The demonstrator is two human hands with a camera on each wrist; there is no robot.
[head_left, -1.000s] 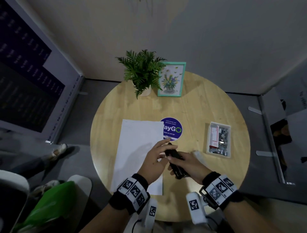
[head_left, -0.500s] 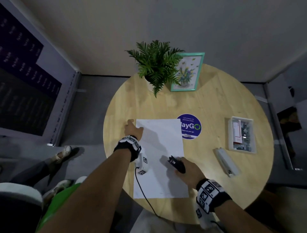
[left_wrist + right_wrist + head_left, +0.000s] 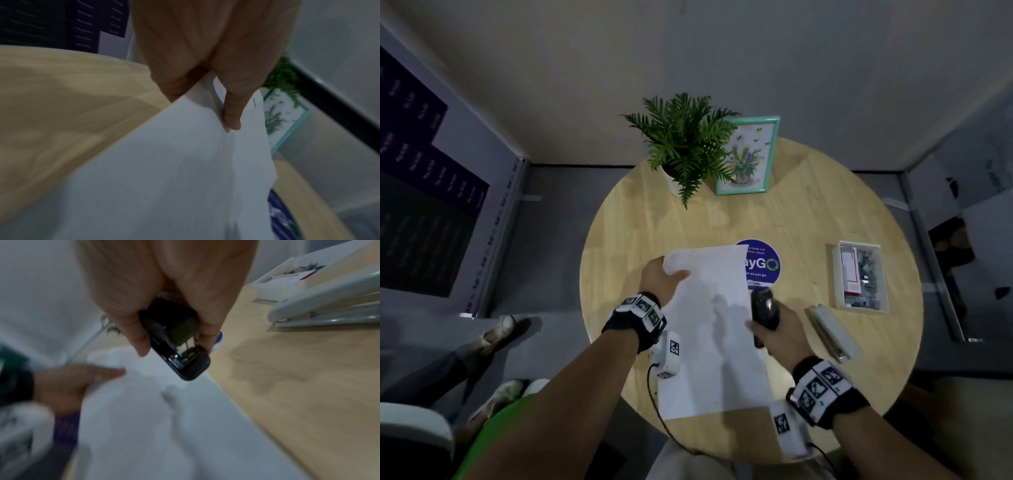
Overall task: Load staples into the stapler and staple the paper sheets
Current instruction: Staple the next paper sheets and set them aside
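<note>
White paper sheets (image 3: 714,329) lie on the round wooden table (image 3: 808,219), their far left corner lifted. My left hand (image 3: 666,279) pinches that corner, thumb on top (image 3: 232,113); a short dark mark (image 3: 254,103), possibly a staple, shows by the corner. My right hand (image 3: 777,329) grips a small black stapler (image 3: 763,308) just off the sheets' right edge; its front end (image 3: 185,356) points forward above the paper (image 3: 154,426).
A grey, larger stapler (image 3: 832,332) lies right of my right hand. A white tray (image 3: 859,274) with staple boxes and loose clips sits at the right. A potted plant (image 3: 685,144), a framed picture (image 3: 750,154) and a blue round sticker (image 3: 763,263) are further back.
My left hand left the stapler, reached to the sheets' far left corner and now lifts it. My right hand carried the black stapler from over the paper to its right edge.
</note>
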